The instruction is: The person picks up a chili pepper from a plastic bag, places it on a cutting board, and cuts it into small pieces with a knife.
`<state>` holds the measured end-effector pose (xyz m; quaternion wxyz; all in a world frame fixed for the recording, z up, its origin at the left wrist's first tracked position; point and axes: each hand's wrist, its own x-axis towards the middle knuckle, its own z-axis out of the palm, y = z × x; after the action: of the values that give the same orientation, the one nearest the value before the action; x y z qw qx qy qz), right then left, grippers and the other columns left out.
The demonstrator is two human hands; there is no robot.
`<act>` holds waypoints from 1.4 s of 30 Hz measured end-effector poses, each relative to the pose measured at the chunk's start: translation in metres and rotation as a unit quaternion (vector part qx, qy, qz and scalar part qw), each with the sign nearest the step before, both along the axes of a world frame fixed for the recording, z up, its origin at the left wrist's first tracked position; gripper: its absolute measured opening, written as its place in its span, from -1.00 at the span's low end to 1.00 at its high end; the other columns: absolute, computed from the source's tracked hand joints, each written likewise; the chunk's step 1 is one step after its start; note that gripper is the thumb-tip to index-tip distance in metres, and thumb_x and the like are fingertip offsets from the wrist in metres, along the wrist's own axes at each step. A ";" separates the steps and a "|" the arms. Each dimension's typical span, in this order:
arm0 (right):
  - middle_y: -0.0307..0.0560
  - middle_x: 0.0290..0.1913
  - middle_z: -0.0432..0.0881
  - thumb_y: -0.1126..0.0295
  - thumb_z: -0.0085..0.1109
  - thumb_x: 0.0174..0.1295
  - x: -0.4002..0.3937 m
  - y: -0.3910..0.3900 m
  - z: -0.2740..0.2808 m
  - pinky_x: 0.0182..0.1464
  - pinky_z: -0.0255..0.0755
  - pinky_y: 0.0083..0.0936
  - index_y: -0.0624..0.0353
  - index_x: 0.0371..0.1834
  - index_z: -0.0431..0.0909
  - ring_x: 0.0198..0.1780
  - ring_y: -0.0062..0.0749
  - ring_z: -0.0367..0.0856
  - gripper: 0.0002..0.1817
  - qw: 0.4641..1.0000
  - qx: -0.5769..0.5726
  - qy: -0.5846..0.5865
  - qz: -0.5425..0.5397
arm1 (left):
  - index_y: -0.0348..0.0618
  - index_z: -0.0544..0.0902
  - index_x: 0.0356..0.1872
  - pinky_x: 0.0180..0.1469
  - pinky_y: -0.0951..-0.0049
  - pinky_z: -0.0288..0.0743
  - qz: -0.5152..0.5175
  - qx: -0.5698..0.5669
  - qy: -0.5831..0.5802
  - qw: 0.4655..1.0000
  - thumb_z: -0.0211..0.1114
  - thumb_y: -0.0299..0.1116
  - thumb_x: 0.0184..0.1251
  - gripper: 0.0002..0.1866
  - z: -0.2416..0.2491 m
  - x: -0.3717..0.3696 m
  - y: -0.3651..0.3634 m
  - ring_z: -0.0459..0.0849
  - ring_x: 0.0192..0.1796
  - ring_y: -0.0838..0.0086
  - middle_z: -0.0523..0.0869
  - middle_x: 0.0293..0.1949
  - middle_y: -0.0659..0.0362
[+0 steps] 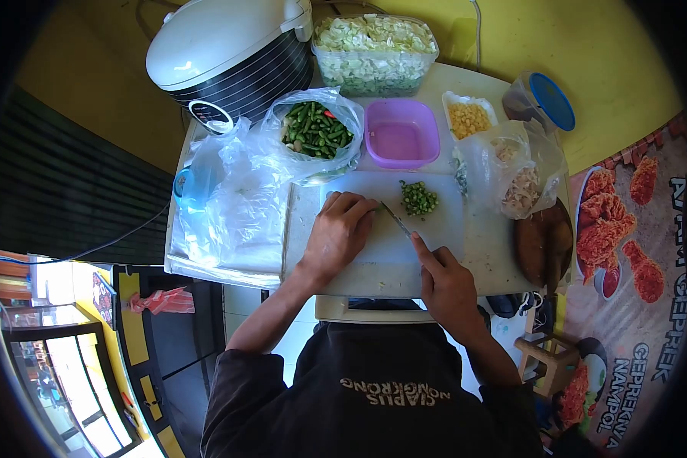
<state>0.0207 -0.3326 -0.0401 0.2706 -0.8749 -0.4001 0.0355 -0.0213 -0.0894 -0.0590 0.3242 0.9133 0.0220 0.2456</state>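
My right hand (pixel 444 284) is closed round the handle of a small knife (pixel 395 219), index finger along its top. The blade points up and left over a white cutting board (pixel 435 240). Beside the blade tip, my left hand (pixel 342 229) rests on the board with its fingers curled down; what they press on is hidden. Chopped green pieces (pixel 419 198) lie in a small heap right of the blade. Behind the board are a bag of green chilies (pixel 317 130) and a purple container (pixel 402 134), which looks empty.
A rice cooker (pixel 229 57) and a tub of chopped cabbage (pixel 375 57) stand at the back. Plastic bags (pixel 237 191) lie on the left. To the right are a yellow-filled tray (pixel 469 118), a bag of pale pieces (pixel 522 189), a blue-lidded container (pixel 551 101) and a brown round object (pixel 543 246).
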 end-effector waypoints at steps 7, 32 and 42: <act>-0.04 -0.27 0.54 0.54 0.24 0.37 -0.002 0.000 0.001 -0.31 0.61 -0.17 -0.10 0.64 0.40 -0.40 -0.11 0.67 -0.27 1.000 -0.010 -0.003 0.003 | -0.19 0.80 -0.04 0.03 0.15 0.68 -0.002 -0.008 0.000 1.000 0.48 -0.56 0.28 -0.76 0.003 0.001 -0.002 0.75 -0.04 0.08 0.78 -0.11 0.04; -0.01 -0.21 0.55 0.58 0.25 0.26 0.006 0.022 0.007 -0.33 0.64 -0.14 -0.01 0.63 0.39 -0.40 -0.06 0.68 -0.21 0.997 -0.072 -0.018 0.013 | -0.22 0.85 -0.10 -0.02 0.22 0.72 0.001 -0.023 -0.021 1.000 0.52 -0.60 0.21 -0.77 -0.002 0.003 -0.001 0.78 -0.08 0.16 0.82 -0.13 0.06; -0.02 -0.28 0.58 0.55 0.23 0.36 0.010 0.000 0.003 -0.33 0.62 -0.14 0.02 0.59 0.44 -0.44 -0.04 0.68 -0.32 1.000 -0.019 -0.003 -0.020 | -0.18 0.85 -0.08 0.01 0.22 0.74 0.003 -0.029 -0.009 1.000 0.51 -0.55 0.27 -0.79 0.002 0.004 -0.006 0.82 -0.08 0.14 0.83 -0.13 0.04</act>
<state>0.0310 -0.3328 -0.0370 0.2530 -0.8878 -0.3828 0.0350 -0.0178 -0.0951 -0.0566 0.3503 0.9011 0.0286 0.2539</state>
